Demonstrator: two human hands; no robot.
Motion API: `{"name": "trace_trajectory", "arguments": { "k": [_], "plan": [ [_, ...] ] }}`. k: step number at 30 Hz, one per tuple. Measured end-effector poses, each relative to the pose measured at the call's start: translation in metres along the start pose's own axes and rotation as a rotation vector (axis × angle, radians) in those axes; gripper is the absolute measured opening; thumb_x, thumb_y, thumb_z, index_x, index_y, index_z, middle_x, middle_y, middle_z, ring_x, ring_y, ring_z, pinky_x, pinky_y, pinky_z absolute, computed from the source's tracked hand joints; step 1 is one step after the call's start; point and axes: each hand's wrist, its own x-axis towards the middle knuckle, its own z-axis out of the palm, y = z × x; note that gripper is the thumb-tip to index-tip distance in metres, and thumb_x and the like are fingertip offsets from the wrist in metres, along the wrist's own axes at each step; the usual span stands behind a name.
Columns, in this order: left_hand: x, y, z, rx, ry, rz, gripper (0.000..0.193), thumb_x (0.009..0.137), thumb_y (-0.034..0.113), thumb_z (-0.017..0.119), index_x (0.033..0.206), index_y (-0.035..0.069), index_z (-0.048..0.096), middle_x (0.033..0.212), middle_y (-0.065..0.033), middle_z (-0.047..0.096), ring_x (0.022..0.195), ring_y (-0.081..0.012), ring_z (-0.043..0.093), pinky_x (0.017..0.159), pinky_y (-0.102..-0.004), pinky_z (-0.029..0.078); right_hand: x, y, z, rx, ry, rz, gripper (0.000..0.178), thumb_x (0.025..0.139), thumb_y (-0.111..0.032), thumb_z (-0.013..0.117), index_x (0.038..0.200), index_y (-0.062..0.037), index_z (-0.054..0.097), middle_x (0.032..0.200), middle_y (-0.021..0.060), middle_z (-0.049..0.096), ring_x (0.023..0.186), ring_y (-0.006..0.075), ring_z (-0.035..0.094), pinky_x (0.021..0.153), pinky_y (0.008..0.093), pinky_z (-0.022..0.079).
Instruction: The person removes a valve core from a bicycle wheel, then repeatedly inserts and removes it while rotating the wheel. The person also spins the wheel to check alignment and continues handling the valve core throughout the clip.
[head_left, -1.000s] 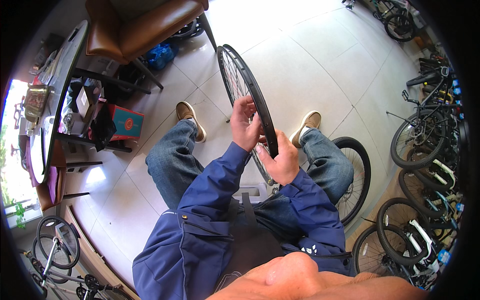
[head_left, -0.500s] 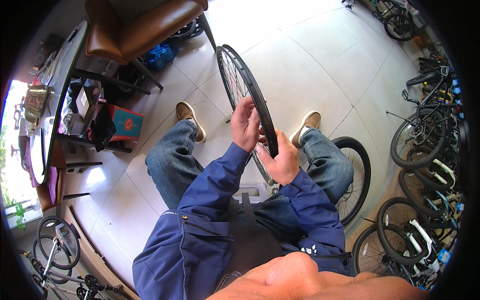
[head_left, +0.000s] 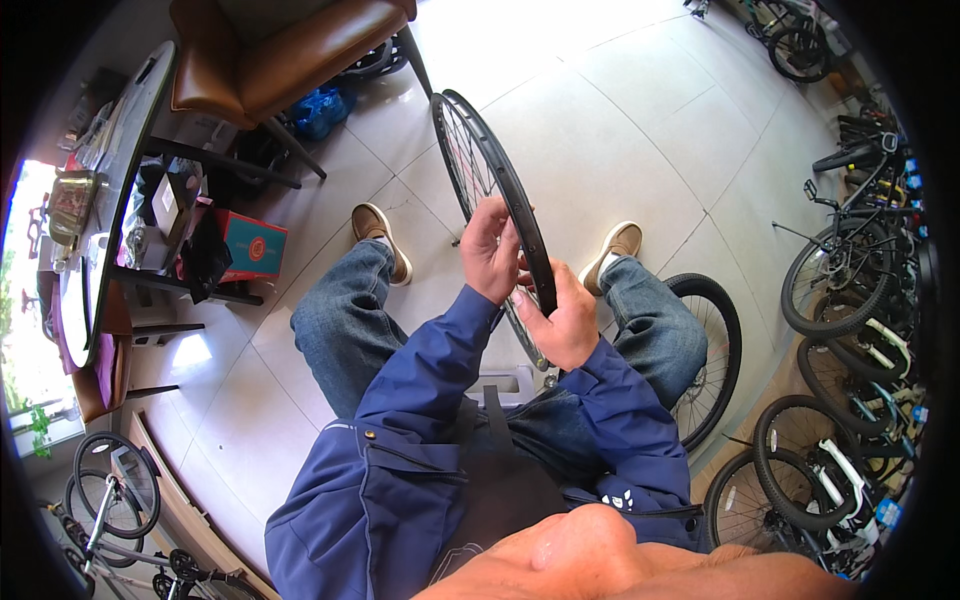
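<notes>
A bare black bicycle wheel point(head_left: 486, 143), without a tyre, stands upright between my legs, its rim turned almost edge-on. My left hand point(head_left: 490, 252) is at the wheel's left side among the spokes, fingers bent and their tips partly behind the rim. Lower down, my right hand point(head_left: 566, 322) wraps the near part of the rim from the right, thumb across toward the spokes. The fingers of both hands come close together inside the rim. Anything small between them is hidden.
A second wheel with a tyre point(head_left: 735, 345) rests beside my right leg. A grey plastic object point(head_left: 512, 383) sits on the floor below the rim. Several bicycles point(head_left: 845, 270) crowd the right side. A brown chair point(head_left: 300, 55), a table point(head_left: 135, 130) and a red-and-teal box point(head_left: 255, 247) stand left.
The fingers of my left hand have shifted very slightly at the spokes. The wheel and my right hand look the same.
</notes>
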Motion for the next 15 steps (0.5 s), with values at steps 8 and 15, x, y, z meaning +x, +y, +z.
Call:
{"name": "trace_trajectory", "arguments": {
  "k": [8, 15],
  "plan": [
    [0.0024, 0.0007, 0.007, -0.054, 0.094, 0.068, 0.015, 0.112, 0.009, 0.06, 0.124, 0.001, 0.063, 0.119, -0.0083, 0.071, 0.098, -0.0131, 0.069, 0.082, -0.0279, 0.057, -0.0001, 0.0024, 0.0004, 0.007, -0.004, -0.016, 0.05, 0.095, -0.01, 0.077, 0.141, -0.0026, 0.059, 0.114, 0.0145, 0.073, 0.101, 0.0276, 0.076, 0.089, 0.038, 0.06],
    [-0.0014, -0.0019, 0.0011, 0.054, 0.042, 0.025, 0.016, 0.112, 0.01, 0.06, 0.125, 0.001, 0.063, 0.118, -0.0082, 0.071, 0.096, -0.0137, 0.07, 0.081, -0.0279, 0.057, -0.0005, 0.0043, 0.0002, 0.006, 0.002, -0.025, 0.052, 0.095, -0.013, 0.078, 0.142, -0.0028, 0.058, 0.113, 0.0141, 0.073, 0.098, 0.026, 0.076, 0.087, 0.0368, 0.06]
  ]
}}
